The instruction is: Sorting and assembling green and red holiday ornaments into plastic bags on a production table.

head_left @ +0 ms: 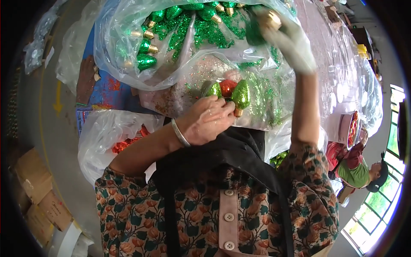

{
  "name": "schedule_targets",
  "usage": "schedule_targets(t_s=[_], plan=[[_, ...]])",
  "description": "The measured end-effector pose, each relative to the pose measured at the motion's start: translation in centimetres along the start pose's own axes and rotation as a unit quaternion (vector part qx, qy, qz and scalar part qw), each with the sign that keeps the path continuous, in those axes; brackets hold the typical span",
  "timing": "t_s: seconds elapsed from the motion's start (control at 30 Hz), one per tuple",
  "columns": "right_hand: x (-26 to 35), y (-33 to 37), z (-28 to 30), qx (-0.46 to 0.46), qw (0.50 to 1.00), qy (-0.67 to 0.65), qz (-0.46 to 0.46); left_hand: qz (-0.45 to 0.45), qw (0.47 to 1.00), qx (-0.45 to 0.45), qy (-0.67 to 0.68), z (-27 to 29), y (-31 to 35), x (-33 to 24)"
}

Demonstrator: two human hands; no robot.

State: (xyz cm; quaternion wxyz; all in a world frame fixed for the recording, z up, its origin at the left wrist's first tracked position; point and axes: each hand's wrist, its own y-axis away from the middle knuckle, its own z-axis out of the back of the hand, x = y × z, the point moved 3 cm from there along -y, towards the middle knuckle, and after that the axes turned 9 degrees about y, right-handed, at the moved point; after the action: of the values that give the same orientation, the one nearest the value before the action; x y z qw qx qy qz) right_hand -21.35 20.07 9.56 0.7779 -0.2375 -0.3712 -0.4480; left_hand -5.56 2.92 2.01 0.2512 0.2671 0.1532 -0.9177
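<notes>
Glitter bulbs (233, 93) — two green and one red — sit bunched in the left hand (205, 122), whose fingers are curled tight round their gold ends, just over the near edge of the glitter-speckled table (192, 77). The right hand (287, 38), in a pale glove, is up high at the far side, closed round one more green bulb (257, 30) with a gold cap. I think the step is picking bulbs from the big clear bag (128, 47) and gathering them into a bunch. Next, the new bulb likely has to come down beside the other three — gently, so none slip. Room is tight: bags crowd the left edge, and another person (359, 171) sits low on the right.
</notes>
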Motion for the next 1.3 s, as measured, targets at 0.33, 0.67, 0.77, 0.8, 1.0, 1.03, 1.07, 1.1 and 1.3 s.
schedule_targets(t_s=[0.33, 0.67, 0.77, 0.8, 1.0, 1.03, 1.07, 1.1, 1.3], plan=[[2.5, 7.5, -6.4, 0.097, 0.93, 0.31, 0.17, -0.092, 0.994, 0.005, -0.063, -0.7, -0.3, -0.5], [4.2, 8.0, -9.3, 0.147, 0.86, 0.481, 0.085, -0.06, 0.991, -0.046, -0.111, -0.8, 0.8, -2.6], [3.6, 7.4, -9.2, 0.14, 0.86, 0.479, 0.107, -0.057, 0.992, -0.042, -0.1, -0.5, 1.0, -3.0], [3.4, 7.3, -9.3, 0.139, 0.858, 0.48, 0.118, -0.056, 0.992, -0.041, -0.102, -0.4, 1.1, -3.1], [4.0, 8.1, -8.6, 0.048, 0.907, 0.379, 0.175, -0.062, 0.995, -0.02, -0.078, -0.2, 1.2, -1.9], [4.4, 8.3, -8.4, 0.025, 0.925, 0.331, 0.185, -0.061, 0.995, -0.022, -0.08, -0.2, 1.5, -1.9], [4.7, 8.4, -7.9, 0.0, 0.939, 0.285, 0.193, -0.063, 0.995, -0.021, -0.078, -0.2, 1.6, -2.0], [4.8, 8.5, -7.6, 0.0, 0.937, 0.289, 0.195, -0.065, 0.995, -0.02, -0.076, -0.2, 1.7, -2.2], [1.4, 8.6, -7.0, -0.001, 0.998, 0.044, -0.034, -0.059, 0.995, -0.018, -0.072, 0.2, 1.4, -2.4]])
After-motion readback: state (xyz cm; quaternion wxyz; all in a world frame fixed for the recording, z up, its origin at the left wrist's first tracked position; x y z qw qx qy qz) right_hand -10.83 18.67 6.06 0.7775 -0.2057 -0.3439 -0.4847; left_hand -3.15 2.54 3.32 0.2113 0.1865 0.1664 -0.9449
